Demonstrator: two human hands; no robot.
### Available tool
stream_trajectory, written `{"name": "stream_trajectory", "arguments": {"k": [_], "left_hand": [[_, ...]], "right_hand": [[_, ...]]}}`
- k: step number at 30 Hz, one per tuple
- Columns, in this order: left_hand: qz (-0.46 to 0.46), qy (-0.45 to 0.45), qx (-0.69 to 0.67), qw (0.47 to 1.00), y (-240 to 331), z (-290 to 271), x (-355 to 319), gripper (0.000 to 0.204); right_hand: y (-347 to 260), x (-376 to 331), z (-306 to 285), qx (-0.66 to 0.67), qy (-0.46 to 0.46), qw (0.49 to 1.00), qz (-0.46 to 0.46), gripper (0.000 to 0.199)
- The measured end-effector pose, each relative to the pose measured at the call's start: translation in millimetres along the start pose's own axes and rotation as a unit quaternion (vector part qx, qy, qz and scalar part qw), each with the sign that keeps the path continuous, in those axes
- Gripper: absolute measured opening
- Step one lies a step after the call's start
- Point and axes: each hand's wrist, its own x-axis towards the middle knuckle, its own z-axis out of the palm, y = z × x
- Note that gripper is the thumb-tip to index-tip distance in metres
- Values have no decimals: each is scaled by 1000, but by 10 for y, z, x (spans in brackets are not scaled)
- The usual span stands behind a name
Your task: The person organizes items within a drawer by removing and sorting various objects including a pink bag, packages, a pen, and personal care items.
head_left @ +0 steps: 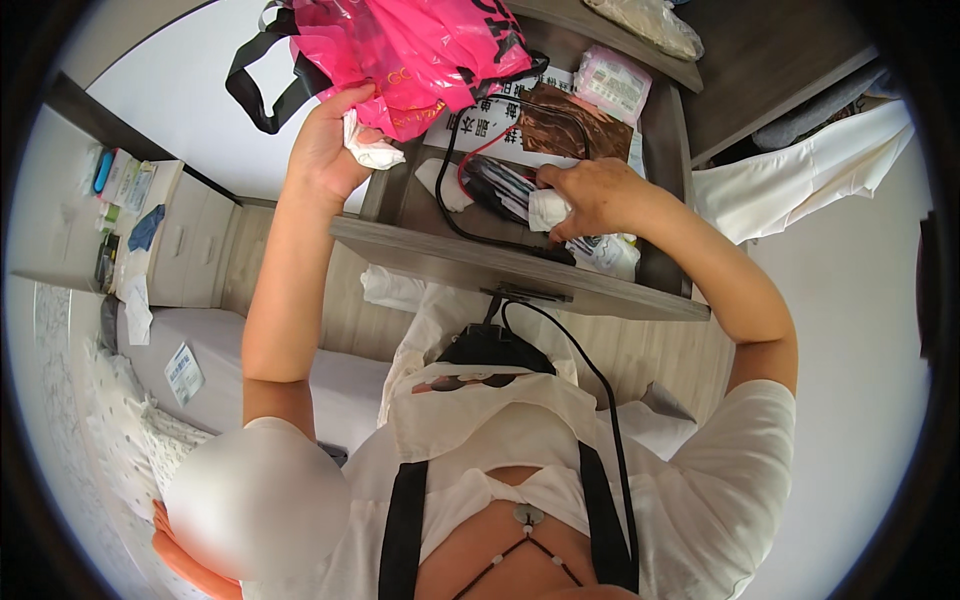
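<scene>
My left hand (338, 150) is closed at the lower edge of a bright pink plastic bag (400, 60) with black handles. A crumpled white cloth or tissue (370, 148) sticks out between its fingers. My right hand (600, 200) reaches into the open grey-brown drawer (520, 265), its fingers curled round a small white bundle (549, 210). Under and beside that bundle lie a dark item with a red cord (490, 185) and a clear wrapped packet (607, 254). A black cable (450, 215) loops around them. The bag hides part of the drawer's left side.
Farther back in the drawer are a brown glossy packet (575, 122), a pink-and-white package (612, 85) and a printed sheet (475, 135). White fabric (800, 175) hangs at the right. A bed (220, 345) and a white cabinet (190, 235) stand at the left.
</scene>
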Motion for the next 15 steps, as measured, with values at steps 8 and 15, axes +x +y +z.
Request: {"name": "stream_trajectory", "arguments": {"k": [8, 15], "left_hand": [[7, -6, -3, 1000, 2, -48, -25, 11], [-14, -96, -7, 995, 132, -209, -15, 19]], "right_hand": [[111, -88, -1, -40, 92, 995, 23, 32], [160, -65, -117, 365, 93, 926, -30, 31]]}}
